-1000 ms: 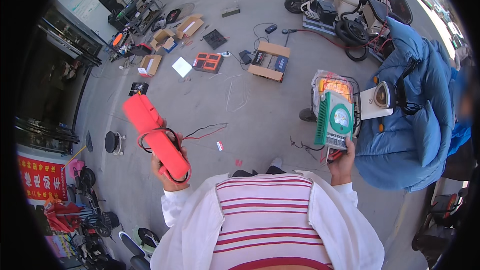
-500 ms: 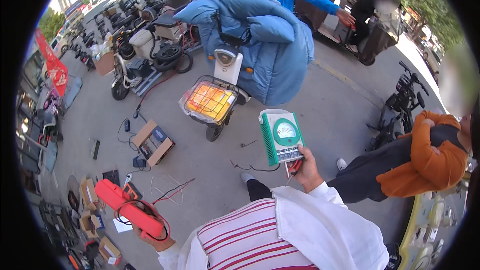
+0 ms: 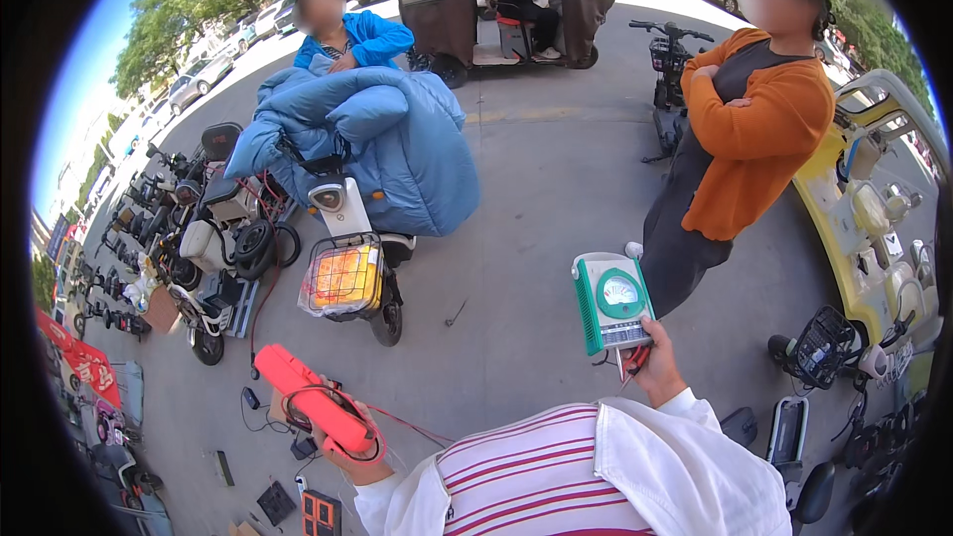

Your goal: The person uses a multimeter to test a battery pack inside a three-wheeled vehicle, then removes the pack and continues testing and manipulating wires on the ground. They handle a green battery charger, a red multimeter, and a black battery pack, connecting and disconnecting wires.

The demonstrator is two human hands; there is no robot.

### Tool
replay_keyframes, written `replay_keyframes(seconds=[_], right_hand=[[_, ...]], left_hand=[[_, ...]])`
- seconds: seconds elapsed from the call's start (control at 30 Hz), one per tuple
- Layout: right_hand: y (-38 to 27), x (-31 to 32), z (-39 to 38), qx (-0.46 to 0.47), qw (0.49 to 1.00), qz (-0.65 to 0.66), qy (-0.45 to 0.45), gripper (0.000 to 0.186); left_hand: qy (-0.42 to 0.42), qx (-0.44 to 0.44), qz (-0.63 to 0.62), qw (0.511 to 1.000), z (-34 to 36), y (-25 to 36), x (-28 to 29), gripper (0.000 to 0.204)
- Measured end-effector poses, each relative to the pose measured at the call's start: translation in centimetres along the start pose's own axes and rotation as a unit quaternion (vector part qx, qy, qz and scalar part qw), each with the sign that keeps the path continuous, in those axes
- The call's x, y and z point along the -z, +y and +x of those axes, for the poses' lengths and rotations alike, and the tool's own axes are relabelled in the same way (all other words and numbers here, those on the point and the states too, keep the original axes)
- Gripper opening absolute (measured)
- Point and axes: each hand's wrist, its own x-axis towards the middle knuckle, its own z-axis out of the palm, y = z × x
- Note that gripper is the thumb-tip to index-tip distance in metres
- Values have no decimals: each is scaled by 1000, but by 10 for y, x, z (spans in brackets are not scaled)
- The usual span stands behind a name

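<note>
- The left hand (image 3: 349, 449) was closed around the lower end of a long red device (image 3: 313, 400); the fingers wrapped it from beneath, and the body of the device ran up and to the left, clear of the fingers.
- A dark cable (image 3: 316, 407) was looped around the red device just above the fingers, and a thin red lead (image 3: 412, 427) ran from the fingers toward the person's striped shirt (image 3: 541, 481).
- The right hand (image 3: 657, 372) gripped the bottom edge of a green and white meter (image 3: 612, 302). The meter stood upright above the fingers, its round dial face turned toward the camera.
- Red and dark leads (image 3: 635, 359) hung at the meter's lower edge, right at the fingers; whether the fingers pinched these leads or only the meter casing could not be determined from this view.
- Between the two hands, and well beyond the fingers, stood an electric scooter (image 3: 347, 228) with a wire front basket (image 3: 340, 278) holding something orange. A bulky blue quilted cover (image 3: 397, 139) was draped over its handlebars.
- Beyond the right hand's fingers, near the meter, a person in an orange cardigan (image 3: 764, 119) stood with arms crossed.
- Behind the scooter, a person in a blue jacket (image 3: 362, 38) stood touching the quilted cover.
- To the left of the left hand's fingers, parked scooters (image 3: 213, 238) stood in a row, with small boxes and parts (image 3: 298, 496) on the pavement below that hand.
</note>
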Motion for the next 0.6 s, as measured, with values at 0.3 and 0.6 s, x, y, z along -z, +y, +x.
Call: replay_keyframes(seconds=[0.3, 0.6], right_hand=[[-27, 46, -6, 23, 999, 36, 8, 29], [-50, 56, 17, -13, 999, 20, -39, 30]], left_hand=[[3, -5, 15, 1000, -29, -45, -42, 56], [101, -17, 17, 995, -82, -53, -56, 55]])
